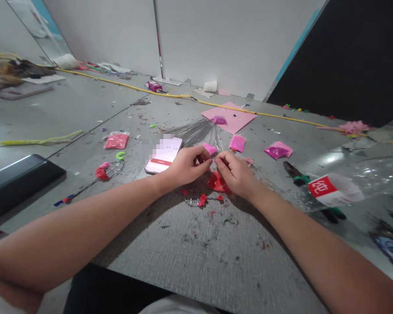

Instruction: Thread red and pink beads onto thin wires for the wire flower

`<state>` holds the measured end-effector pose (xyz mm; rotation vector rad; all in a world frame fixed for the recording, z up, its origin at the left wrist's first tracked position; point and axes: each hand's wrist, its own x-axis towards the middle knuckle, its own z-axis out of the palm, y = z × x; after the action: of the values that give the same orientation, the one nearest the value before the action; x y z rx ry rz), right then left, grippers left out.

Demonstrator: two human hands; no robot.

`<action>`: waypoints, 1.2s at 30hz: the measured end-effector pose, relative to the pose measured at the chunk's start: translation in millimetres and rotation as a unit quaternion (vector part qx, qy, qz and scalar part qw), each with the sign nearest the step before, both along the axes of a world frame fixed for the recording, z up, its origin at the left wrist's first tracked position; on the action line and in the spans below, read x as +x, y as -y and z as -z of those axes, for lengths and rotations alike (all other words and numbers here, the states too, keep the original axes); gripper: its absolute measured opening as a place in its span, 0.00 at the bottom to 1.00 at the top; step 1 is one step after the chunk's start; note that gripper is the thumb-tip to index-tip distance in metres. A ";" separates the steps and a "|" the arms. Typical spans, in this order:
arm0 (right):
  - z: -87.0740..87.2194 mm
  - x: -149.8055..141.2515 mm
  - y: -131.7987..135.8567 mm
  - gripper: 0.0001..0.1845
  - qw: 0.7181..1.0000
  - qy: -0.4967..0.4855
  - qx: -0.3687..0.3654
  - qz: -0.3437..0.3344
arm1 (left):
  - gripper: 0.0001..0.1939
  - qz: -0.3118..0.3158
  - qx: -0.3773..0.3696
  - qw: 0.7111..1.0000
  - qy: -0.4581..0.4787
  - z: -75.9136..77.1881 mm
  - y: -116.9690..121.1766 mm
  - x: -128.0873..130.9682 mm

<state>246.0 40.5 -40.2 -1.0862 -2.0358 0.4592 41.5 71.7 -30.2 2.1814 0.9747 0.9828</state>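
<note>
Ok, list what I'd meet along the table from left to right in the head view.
Dark rectangular object → coral packet → phone → left hand → right hand → magenta packet → clear plastic bottle.

The flat rectangular white-screened phone (170,153) lies on the grey streaked tabletop (190,248). To its left lie a square coral-red plastic packet (117,141) and, farther off, a long black box-shaped case (19,185). Behind it runs a thin yellow cord (131,88); behind and right lies a square pink paper sheet (237,124). In front and right, a silver wire frame with red bits (202,200); far right, green-handled metal pliers (297,175).
</note>
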 end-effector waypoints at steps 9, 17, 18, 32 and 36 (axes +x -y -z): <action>2.5 1.7 -6.8 0.05 0.995 0.040 0.090 0.025 | 0.11 0.039 0.109 0.984 -0.137 8.9 -12.6 -7.8; 5.0 2.3 -11.0 0.04 0.997 0.034 0.070 0.025 | 0.17 0.046 0.086 0.990 -0.102 10.1 -14.8 -9.6; 4.6 2.1 -10.4 0.04 0.996 0.030 0.078 0.025 | 0.17 0.046 0.064 0.994 -0.076 8.8 -12.2 -7.9; 8.1 2.4 -9.0 0.08 0.996 0.013 0.065 0.057 | 0.12 0.105 -0.137 0.983 0.060 20.2 -10.8 1.1; 10.9 2.5 -10.4 0.06 0.996 -0.036 0.008 0.079 | 0.11 0.102 -0.178 0.975 0.084 18.0 -10.9 1.8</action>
<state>248.5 50.9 -51.1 -1.1942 -1.8713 0.3954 43.3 82.6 -48.3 1.8260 0.7633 0.8099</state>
